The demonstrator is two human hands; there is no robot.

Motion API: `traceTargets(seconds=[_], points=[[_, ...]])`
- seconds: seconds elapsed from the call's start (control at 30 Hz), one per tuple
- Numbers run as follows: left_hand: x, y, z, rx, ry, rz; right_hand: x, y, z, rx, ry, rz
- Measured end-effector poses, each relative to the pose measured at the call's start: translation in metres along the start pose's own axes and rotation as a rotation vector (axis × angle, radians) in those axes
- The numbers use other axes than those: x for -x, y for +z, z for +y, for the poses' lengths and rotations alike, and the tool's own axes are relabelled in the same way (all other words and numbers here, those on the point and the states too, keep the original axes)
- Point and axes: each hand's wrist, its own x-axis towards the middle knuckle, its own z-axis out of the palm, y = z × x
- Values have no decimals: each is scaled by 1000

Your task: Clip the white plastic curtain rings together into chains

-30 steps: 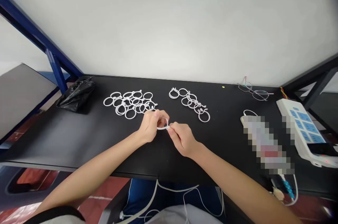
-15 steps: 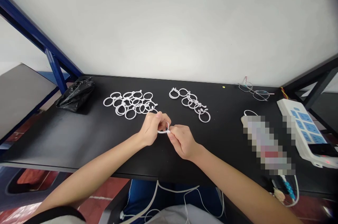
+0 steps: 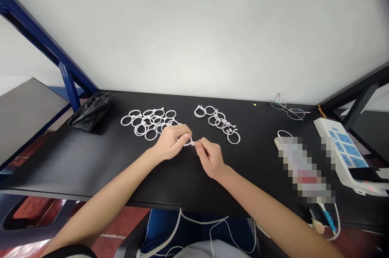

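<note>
My left hand is closed around a white plastic curtain ring, with thumb and fingers on its rim. The fingertips of my right hand pinch the small tab at the ring's right side. The hands are close together, just above the black tabletop. Behind my left hand lies a loose pile of similar white rings, some overlapping and partly hidden by the hand. A second group of white rings trails diagonally on the table beyond my right hand.
On the black table, a crumpled black plastic bag lies at the left. Eyeglasses rest at the back right. A blurred-out phone-like object with a cable and a white power strip occupy the right side. A pale wall stands behind.
Both hands have moved slightly away from me with the ring. My left hand has flattened over the ring, and the right fingers still pinch its tab. The view has shifted a little.
</note>
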Motion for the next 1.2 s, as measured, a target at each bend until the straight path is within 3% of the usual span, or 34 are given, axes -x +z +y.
traceTargets(seconds=[0.23, 0.43, 0.57, 0.67, 0.73, 0.93, 1.03, 1.2], points=[[-6, -16, -21, -364, -50, 26, -2, -1, 3, -69, 179, 166], [-6, -17, -40, -565, -52, 13, -6, 0, 4, -141, 193, 248], [-6, -23, -57, -537, -63, 6, -14, -3, 7, -6, 153, 298], [-5, -27, -66, -499, -85, 13, -25, -11, 11, 217, 62, 221], [-4, -29, -69, -501, -98, 30, -34, -16, 15, 403, 10, 104], [-4, -28, -67, -508, -104, 59, -52, -16, 28, 874, 22, -255], [-4, -28, -66, -502, -118, 72, -54, -13, 31, 926, -2, -300], [-4, -29, -63, -499, -111, 89, -55, -15, 32, 868, -33, -268]])
